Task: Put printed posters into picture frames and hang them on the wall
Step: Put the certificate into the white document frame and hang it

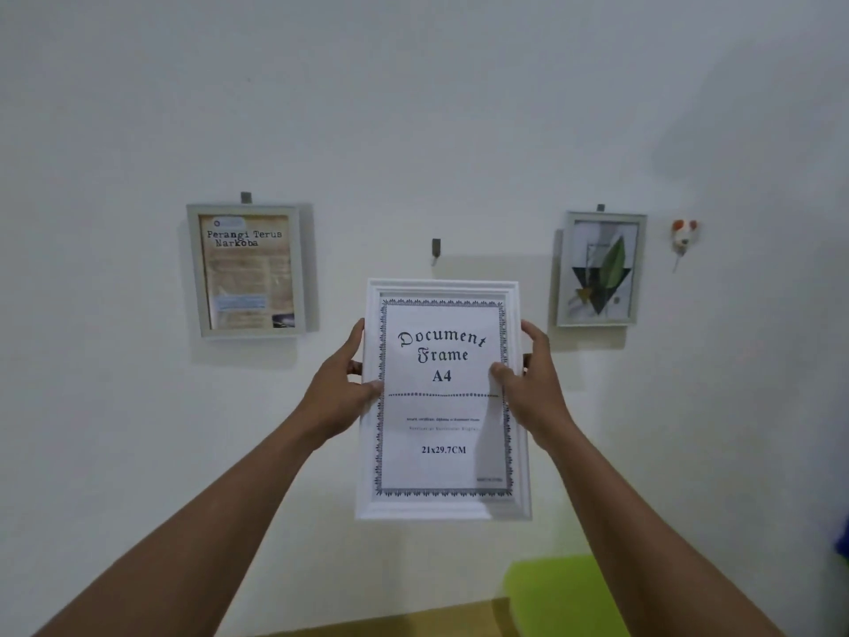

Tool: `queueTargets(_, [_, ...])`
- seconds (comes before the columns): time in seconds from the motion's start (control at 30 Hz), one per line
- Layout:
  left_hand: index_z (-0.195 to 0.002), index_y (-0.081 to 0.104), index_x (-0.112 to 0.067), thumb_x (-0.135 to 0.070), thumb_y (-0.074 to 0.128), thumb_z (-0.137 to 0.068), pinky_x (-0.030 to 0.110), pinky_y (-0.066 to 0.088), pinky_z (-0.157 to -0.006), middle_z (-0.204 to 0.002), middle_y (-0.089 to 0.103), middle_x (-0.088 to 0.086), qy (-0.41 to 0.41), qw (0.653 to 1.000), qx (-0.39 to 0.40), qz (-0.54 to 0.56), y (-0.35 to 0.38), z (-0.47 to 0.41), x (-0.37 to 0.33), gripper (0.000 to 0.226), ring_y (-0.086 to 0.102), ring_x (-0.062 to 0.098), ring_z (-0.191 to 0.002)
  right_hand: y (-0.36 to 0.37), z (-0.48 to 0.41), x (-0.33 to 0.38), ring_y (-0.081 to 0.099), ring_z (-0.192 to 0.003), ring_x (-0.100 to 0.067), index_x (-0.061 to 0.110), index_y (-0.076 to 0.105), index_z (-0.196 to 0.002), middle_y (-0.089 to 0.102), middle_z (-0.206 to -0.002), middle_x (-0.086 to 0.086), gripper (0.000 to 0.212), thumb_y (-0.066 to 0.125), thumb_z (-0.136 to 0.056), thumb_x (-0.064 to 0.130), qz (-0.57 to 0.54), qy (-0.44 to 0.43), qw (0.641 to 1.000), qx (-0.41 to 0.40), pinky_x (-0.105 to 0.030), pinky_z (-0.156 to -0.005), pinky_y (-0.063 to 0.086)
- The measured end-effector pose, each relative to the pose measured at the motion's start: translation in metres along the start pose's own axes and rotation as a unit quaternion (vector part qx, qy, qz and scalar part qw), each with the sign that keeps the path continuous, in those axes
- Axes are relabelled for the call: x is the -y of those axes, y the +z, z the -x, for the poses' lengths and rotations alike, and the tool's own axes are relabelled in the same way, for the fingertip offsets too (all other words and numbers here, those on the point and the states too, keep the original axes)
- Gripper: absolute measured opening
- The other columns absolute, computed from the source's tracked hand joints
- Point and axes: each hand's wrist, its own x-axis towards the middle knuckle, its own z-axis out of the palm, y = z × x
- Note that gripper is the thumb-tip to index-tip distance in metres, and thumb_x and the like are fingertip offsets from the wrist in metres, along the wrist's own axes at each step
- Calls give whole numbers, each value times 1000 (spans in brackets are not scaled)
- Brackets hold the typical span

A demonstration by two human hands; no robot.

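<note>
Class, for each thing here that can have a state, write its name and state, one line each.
white frame: held upright, unhung, below the hook
middle hook: bare
left frame: hanging, poster inside
right frame: hanging, leaf print inside
left hand: grips white frame's left edge
right hand: grips its right edge

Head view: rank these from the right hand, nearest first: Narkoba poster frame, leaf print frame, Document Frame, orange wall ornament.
1. Document Frame: centre, gripped by the right hand at its right edge.
2. Leaf print frame: hanging up and to the right.
3. Orange wall ornament: farther right, past it.
4. Narkoba poster frame: hanging far left.
</note>
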Motion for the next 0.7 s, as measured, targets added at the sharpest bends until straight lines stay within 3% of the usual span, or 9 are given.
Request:
queueTargets(0.1, [-146,13,-57,-8,65,-87,31,56,-66,-101,62,1,2,999,-24,-25,6,-27,2,92,67,21,-83,-3,-36,-7,65,-85,-23,46,26,-140,62,-101,-6,71,61,-92,9,19,-3,999,25,-40,-72,58])
queueTargets(0.17, [-144,13,-60,-8,65,-87,35,57,-68,-99,62,1,6,998,-43,-41,9,-45,5,94,69,27,-79,-2,-59,-12,66,-83,-26,48,24,-141,64,-96,-9,76,63,-90,7,29,-14,999,41,-42,-71,59])
queueTargets(0.23, [-144,12,-61,-7,65,-87,34,56,-65,-99,62,2,8,997,-57,-52,12,-62,8,94,70,29,-77,0,-80,-18,64,-82,-21,47,23,-143,64,-94,-5,78,64,-89,6,31,-25,998,52,-36,-69,56])
queueTargets(0.33, [-146,12,-57,-6,64,-88,24,51,-63,-98,63,2,15,994,-78,-76,15,-86,10,93,67,20,-72,4,-107,-23,60,-80,-12,44,21,-146,62,-94,1,81,65,-89,7,41,-34,997,63,-26,-65,49])
queueTargets(0.57, [-149,14,-49,-2,63,-89,12,46,-54,-91,59,-2,38,988,-123,-89,22,-132,13,91,58,10,-64,15,-162,-33,58,-79,-7,44,17,-150,60,-96,7,82,64,-92,9,44,-54,996,59,-19,-59,43])
queueTargets(0.63, [-150,14,-47,-1,62,-90,10,45,-53,-91,60,-3,42,986,-128,-95,24,-143,13,90,57,9,-64,18,-173,-35,54,-80,0,43,17,-151,59,-96,12,83,63,-92,8,45,-60,996,54,-17,-62,41])
queueTargets(0.7, [-150,13,-47,-2,62,-90,10,45,-53,-92,60,-3,39,986,-127,-101,26,-154,16,90,58,10,-65,21,-183,-39,55,-83,1,43,16,-152,62,-102,6,84,63,-92,8,45,-60,996,52,-23,-70,44])
